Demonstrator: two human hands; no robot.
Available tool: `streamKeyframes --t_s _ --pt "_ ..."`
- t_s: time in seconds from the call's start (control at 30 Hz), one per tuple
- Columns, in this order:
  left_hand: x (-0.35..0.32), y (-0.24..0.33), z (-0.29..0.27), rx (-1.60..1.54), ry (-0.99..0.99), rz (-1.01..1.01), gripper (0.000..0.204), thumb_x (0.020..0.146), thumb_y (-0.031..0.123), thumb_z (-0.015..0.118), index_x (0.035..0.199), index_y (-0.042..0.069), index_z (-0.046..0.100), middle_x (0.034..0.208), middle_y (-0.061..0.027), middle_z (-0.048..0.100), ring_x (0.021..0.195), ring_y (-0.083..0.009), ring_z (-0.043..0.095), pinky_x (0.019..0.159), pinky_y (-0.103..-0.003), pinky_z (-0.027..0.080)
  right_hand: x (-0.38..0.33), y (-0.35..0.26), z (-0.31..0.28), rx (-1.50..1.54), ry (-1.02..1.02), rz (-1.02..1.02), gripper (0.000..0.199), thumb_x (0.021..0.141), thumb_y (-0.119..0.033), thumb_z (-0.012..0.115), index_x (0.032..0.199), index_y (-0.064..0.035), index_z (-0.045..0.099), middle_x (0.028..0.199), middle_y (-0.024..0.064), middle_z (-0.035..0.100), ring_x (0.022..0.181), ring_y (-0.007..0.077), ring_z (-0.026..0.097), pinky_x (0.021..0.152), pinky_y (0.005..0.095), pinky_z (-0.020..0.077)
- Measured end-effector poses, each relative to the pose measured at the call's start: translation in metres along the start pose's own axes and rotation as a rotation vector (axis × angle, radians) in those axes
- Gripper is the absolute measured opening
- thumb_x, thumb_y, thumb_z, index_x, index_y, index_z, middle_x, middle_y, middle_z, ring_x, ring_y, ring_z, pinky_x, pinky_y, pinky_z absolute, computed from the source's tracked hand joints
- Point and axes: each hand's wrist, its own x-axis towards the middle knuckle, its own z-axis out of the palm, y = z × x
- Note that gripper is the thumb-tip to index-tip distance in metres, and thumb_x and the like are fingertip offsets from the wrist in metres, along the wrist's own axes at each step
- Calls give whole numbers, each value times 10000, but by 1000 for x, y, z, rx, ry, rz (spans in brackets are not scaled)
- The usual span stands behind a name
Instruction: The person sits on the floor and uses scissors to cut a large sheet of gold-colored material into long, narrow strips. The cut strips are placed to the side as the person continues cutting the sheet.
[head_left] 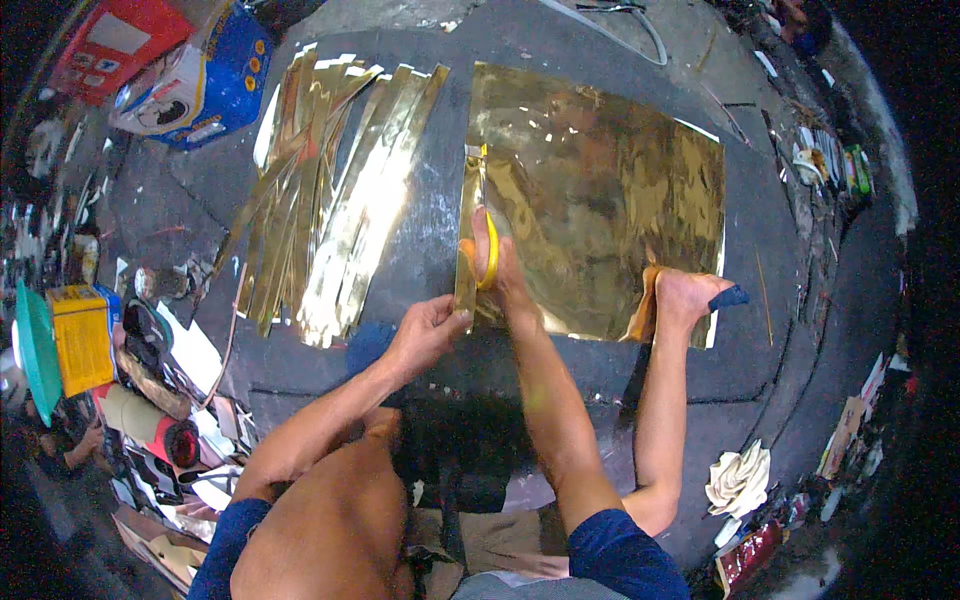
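A large shiny gold sheet (pixel 600 190) lies flat on the dark ground in front of me, to the right of the middle. At its left edge runs a narrow gold strip (pixel 465 290), and my left hand (pixel 428 332) pinches the strip's near end. My right hand (pixel 503 268) is closed round yellow-handled scissors (pixel 491 250), which point away from me along that edge. Their blades are hard to make out against the shine. My right foot (pixel 685 295) rests on the sheet's near right corner.
Many long gold strips (pixel 350 220) lie in a loose pile on the left. Behind them stand a blue and white box (pixel 205 85) and a red box (pixel 115 45). A yellow container (pixel 83 340) and scraps crowd the left side. A crumpled cream cloth (pixel 738 478) lies near right.
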Motion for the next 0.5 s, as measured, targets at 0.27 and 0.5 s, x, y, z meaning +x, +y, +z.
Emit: streamKeyframes --t_s 0.27,0.5 --pt "-20 27 -2 79 -23 116 204 916 215 555 931 21 614 686 68 477 615 -31 389 514 -219 327 96 -51 -22 -77 36 61 613 883 -562 424 847 14 632 702 260 598 651 409 590 678 461 471" --pt "-51 33 -5 56 -93 168 257 924 261 569 917 9 618 724 48 554 692 -52 473 589 -246 411 191 -80 -42 111 110 15 801 793 -736 390 741 35 602 588 177 556 503 266 556 497 384 447"
